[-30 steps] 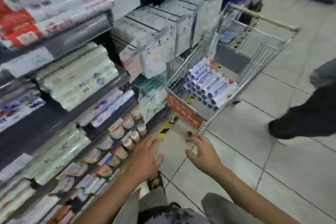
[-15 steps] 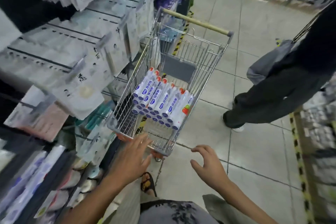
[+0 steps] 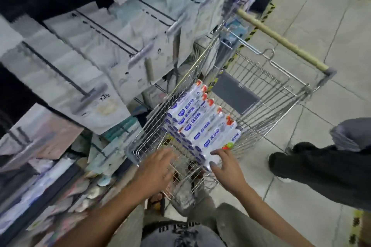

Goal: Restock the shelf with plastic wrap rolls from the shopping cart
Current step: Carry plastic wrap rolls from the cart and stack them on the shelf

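Note:
A wire shopping cart (image 3: pixel 281 94) stands in the aisle beside the shelving. Inside it lies a stack of several white plastic wrap rolls (image 3: pixel 200 124) with blue labels and red ends, packed side by side. My left hand (image 3: pixel 154 170) hovers over the cart's near end with fingers spread, holding nothing. My right hand (image 3: pixel 226 168) reaches to the near end of the closest rolls, its fingertips touching them; the fingers are extended, not closed round a roll.
Shelves (image 3: pixel 60 186) with packaged goods run along the left, with hanging packs (image 3: pixel 100 56) overhanging the cart's left side. A person in dark trousers (image 3: pixel 321 168) stands close on the right. Tiled floor (image 3: pixel 301 206) lies beyond the cart.
My view swung from the shelf toward the cart. Both hands moved forward over the cart's near end, and my right hand has reached the rolls.

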